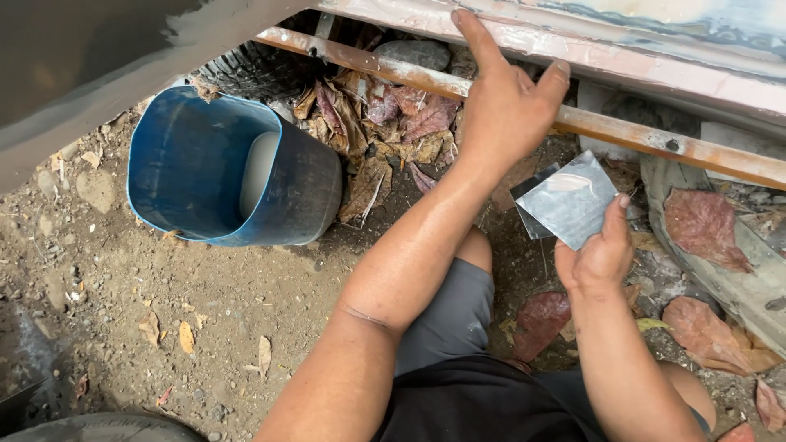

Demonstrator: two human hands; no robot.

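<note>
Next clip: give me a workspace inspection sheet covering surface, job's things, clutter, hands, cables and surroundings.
Surface: bare dirt ground with pebbles.
Job's things: flat metal sheets smeared with pale paste; grey-coated panel edge.
Clutter: dry leaves; cut blue bucket on its side.
Hands: left hand pressed on the panel edge; right hand holds the sheets.
Cables: nothing seen.
Surroundings: tyre behind the bucket; rusty rail.

Blue bucket (221, 168): lies on its side on the dirt ground (123, 311), open mouth facing the camera, a pale patch inside. Tyre (254, 69): behind the bucket, treads showing. Dry leaves (385, 123): heaped just right of the bucket. Grey stone (413, 53): above the leaves. Red-brown leaves (704, 229): scattered at right.
</note>
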